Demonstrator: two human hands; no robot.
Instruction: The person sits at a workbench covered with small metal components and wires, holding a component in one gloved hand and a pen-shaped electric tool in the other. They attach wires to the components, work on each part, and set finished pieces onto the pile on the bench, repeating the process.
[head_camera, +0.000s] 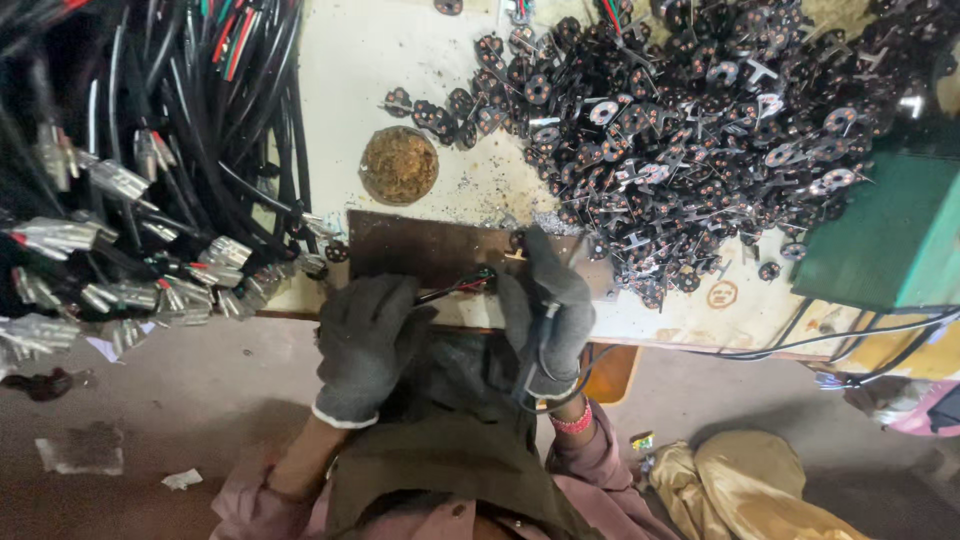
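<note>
Nearest the camera: lap and olive apron, pink sleeves, two hands in dark grey knit gloves at the counter's (640, 325) near edge.

Left hand (365, 340): grip curled shut around the near end of a thin wire lead (455, 290), black with red showing. The lead's long axis runs left to right, tilted slightly up toward the right hand. One lead in hand, as far as can be counted.

Right hand (545, 310): fingers closed, thumb up, just beside the lead's far tip. A dark cord loops down from this fist past the wrist, so the grip looks clamped on a slim tool; the tool itself is mostly hidden. A red-pink band (573, 420) sits on this wrist.

Key relation: the lead's free end lies between the two hands, pointing right; the right hand is nearer the tip, the left holds the tail. The tip rests over a dark brown rectangular plate (420, 245), one only, lying flat just beyond the hands.

Beyond the plate: one round tin (399, 165) of brownish matter, with metal crumbs scattered near it.

Far right: a heap of small black disc parts with metal tabs (700, 130), too many to count, spilling toward the plate. One green box (885, 240) at the right edge.

Far left: a hanging bundle of black cables (170, 150) ending in silvery terminals, uncounted.

Floor below: yellow cloth (750, 490), paper scraps.
</note>
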